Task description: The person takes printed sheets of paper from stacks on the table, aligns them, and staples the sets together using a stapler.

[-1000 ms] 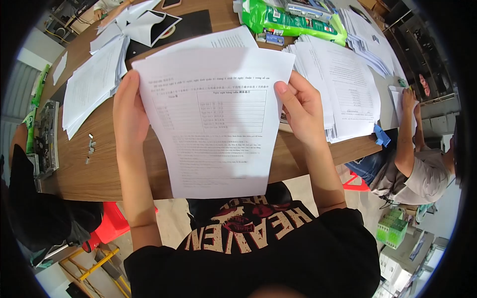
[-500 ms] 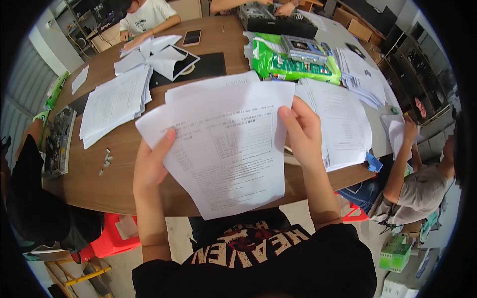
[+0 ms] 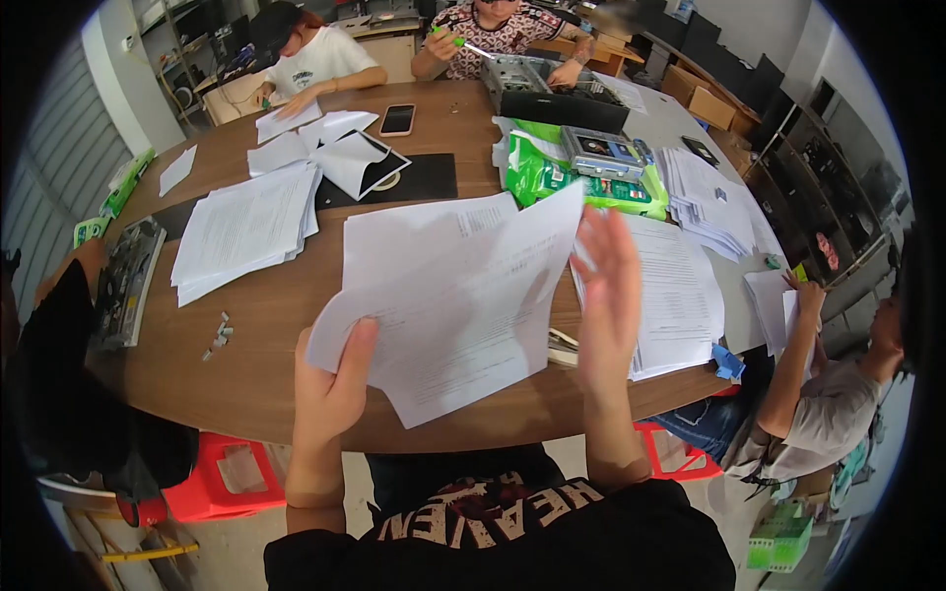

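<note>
A printed sheet [image 3: 458, 315] is pinched along its left edge by my left hand [image 3: 337, 384], thumb on top. My right hand [image 3: 608, 286] is beside the sheet's right edge, its fingers raised and apart, somewhat blurred, with nothing held. Behind the sheet, another paper [image 3: 394, 231] lies on the brown table [image 3: 266, 364]. A stack of printed pages [image 3: 246, 222] is to the left, and another stack [image 3: 675, 295] lies just right of my right hand.
Green packages [image 3: 537, 172] carry a metal device [image 3: 606, 153]. A phone [image 3: 398, 119] and a black mat [image 3: 429, 177] lie farther back. One person [image 3: 320, 64] handles paper; another [image 3: 503, 34] works at an open case [image 3: 552, 98]. A person [image 3: 828, 394] sits at right.
My right hand has let go of the sheet and opened beside it. The sheet now tilts, held by my left hand. The view has risen, showing more of the people across the table.
</note>
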Demonstrator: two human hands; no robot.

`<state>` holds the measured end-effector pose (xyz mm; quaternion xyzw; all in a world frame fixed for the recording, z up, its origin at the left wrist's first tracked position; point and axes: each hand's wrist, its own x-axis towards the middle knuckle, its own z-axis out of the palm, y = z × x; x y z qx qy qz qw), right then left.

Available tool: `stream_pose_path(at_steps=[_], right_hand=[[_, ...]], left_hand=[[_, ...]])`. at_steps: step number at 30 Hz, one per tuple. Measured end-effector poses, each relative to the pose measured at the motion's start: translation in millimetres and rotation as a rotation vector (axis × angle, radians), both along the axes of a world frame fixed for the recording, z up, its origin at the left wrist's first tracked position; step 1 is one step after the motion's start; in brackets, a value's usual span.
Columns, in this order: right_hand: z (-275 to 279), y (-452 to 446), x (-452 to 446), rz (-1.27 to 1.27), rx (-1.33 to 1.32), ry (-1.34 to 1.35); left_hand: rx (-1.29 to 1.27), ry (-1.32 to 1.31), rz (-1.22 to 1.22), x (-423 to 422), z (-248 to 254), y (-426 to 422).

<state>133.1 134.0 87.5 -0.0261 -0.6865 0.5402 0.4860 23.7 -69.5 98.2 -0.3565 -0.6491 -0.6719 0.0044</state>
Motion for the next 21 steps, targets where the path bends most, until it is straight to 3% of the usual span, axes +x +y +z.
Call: stream_pose_path(at_steps=[2, 4, 9, 11, 12, 14, 21], right_hand=[[-2.6, 3.9, 1.3, -0.042, -0.062, -0.037], [-7.4, -2.7, 2.4, 0.102, 0.046, -0.087], [-7.4, 7.4, 9.0, 0.03, -0.066, 0.028], [-9.5, 2.2, 13.1, 0.335, -0.082, -0.056], [-12.1, 2.5, 15.6, 0.365, -0.092, -0.068], [-13.9, 9.3, 16.8, 0.38, -0.413, 0.132], [-8.7, 31.8, 18.7, 0.553, -0.286, -0.071]], left_hand=[[0.019, -0.006, 0.006, -0.6, -1.7, -0.9], [-0.014, -0.009, -0.003, -5.2, -6.5, -4.2], [0.027, -0.082, -0.061, -12.2, -5.4, -2.7], [0.05, -0.136, -0.117, -19.7, -10.1, -4.4], [0.044, -0.147, -0.086, -22.9, -9.4, -6.6], [0.069, -0.259, -0.242, -31.6, -6.5, -8.5], [-0.098, -0.31, -0.45, -60.4, 16.2, -17.6]])
